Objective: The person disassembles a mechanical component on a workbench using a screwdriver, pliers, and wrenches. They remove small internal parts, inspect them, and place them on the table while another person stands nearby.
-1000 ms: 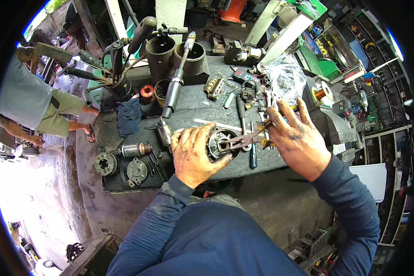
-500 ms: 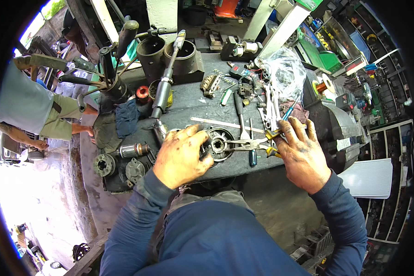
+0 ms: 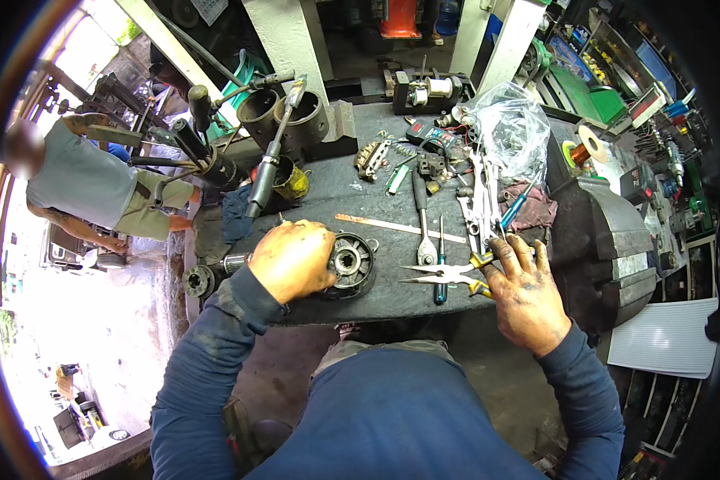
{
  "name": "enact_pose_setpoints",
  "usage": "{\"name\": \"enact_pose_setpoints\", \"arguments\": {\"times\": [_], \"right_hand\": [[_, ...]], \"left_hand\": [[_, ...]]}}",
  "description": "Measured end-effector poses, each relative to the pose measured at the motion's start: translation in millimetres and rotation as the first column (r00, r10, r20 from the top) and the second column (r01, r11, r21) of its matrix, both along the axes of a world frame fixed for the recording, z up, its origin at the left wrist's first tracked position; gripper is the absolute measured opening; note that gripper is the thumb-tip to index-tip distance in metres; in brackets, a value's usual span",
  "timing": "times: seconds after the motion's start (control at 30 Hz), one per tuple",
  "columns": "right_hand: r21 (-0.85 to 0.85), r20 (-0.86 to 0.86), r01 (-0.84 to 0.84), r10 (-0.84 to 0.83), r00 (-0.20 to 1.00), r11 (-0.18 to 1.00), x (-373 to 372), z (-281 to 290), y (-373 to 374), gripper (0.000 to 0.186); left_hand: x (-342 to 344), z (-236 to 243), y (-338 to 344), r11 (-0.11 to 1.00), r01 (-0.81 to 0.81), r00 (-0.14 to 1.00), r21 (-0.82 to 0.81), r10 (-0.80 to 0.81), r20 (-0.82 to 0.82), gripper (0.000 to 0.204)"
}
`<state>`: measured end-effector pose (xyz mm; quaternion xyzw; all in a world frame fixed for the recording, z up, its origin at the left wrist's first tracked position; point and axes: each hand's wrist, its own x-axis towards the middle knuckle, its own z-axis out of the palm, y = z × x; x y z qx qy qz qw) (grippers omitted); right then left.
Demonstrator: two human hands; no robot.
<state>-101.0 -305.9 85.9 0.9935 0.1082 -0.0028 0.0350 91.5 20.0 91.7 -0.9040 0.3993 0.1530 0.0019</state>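
My left hand is closed on the left side of a round, dark metal part with an open, spoked face and a toothed hub. The part rests near the bench's front edge; its left side is hidden by my fingers. In my right hand are long-nose pliers with yellow and black handles. Their jaws are slightly parted and point left, short of the part, gripping nothing. Just beyond the jaws lie a ratchet wrench and a screwdriver with a teal handle.
Several spanners, a blue screwdriver and a clear plastic bag lie at the right, beside a large vise. Metal cylinders and a long-handled tool stand at the back left. A person is beyond the bench's left end.
The pliers' tips have come away from the part's hub, leaving a gap. My left hand and the part sit farther left in the picture, and the whole view has shifted.
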Motion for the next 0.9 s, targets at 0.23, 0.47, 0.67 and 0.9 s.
{"name": "enact_pose_setpoints", "arguments": {"times": [0.23,0.47,0.67,0.9], "right_hand": [[0.088,-0.025,-0.046,0.048,0.999,0.995,3,-25,-18,0.042],[0.117,-0.035,-0.098,0.103,0.994,0.988,6,-33,-20,0.043],[0.117,-0.042,-0.096,0.102,0.994,0.988,6,-36,-16,0.047],[0.145,-0.041,-0.045,0.052,0.998,0.988,-2,-35,-11,0.050]], "left_hand": [[-18,-7,-1,0.999,0.010,0.989,-0.041,-0.004,0.151,0.040],[-25,-9,2,0.994,-0.038,0.982,-0.099,0.056,0.183,0.044],[-17,-4,5,0.994,-0.058,0.997,-0.089,0.063,0.053,0.045],[-30,-13,5,0.974,-0.153,0.973,-0.164,0.178,0.149,0.042]]}}
